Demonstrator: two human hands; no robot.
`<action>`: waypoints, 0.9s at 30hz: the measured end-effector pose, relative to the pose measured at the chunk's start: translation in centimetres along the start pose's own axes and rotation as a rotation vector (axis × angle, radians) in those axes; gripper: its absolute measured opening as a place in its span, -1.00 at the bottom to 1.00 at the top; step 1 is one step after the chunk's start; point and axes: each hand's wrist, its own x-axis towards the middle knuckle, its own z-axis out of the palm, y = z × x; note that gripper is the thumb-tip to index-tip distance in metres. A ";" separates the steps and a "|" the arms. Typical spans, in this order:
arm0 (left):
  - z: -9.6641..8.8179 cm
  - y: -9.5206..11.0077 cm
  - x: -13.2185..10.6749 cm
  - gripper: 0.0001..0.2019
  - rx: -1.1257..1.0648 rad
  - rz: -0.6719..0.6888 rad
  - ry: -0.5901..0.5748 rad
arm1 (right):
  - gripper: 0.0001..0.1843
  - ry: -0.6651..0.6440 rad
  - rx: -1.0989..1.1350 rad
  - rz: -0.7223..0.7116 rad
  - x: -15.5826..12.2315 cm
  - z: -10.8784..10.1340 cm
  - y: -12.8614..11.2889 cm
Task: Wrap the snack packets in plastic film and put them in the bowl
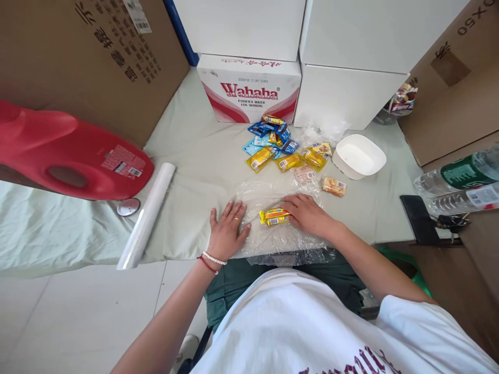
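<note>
A sheet of clear plastic wrap [273, 239] lies spread on the pale green cloth in front of me. My left hand [226, 231] rests flat on its left edge, fingers stretched out. My right hand [307, 213] lies on the wrap with its fingers on a small yellow snack packet [274, 216] at the sheet's middle. Beyond it sits a pile of yellow and blue snack packets [278, 145], with two loose ones [333, 186] nearer the right.
A roll of plastic wrap [147, 215] lies to the left, beside a red jug [66, 150] and a small metal lid [128, 206]. A white bowl [359, 156] stands at the right. Cardboard and white boxes [249, 88] line the back. Water bottles [460, 182] lie far right.
</note>
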 end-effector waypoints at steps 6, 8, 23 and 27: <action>-1.7 -0.6 -1.3 -0.32 -0.030 0.172 0.158 | -0.44 0.185 0.060 -0.073 -2.8 -0.3 1.1; -2.7 -0.7 -2.3 -0.23 -0.063 0.362 0.130 | -0.36 0.214 0.135 -0.141 -5.4 -0.5 1.3; -2.6 -1.4 0.2 -0.78 -0.383 0.244 -0.012 | -0.75 0.330 0.419 -0.077 -9.3 1.3 3.3; -2.8 -2.5 4.4 -0.79 -0.229 -0.050 0.081 | -0.70 0.121 0.352 0.216 -5.4 -2.4 5.5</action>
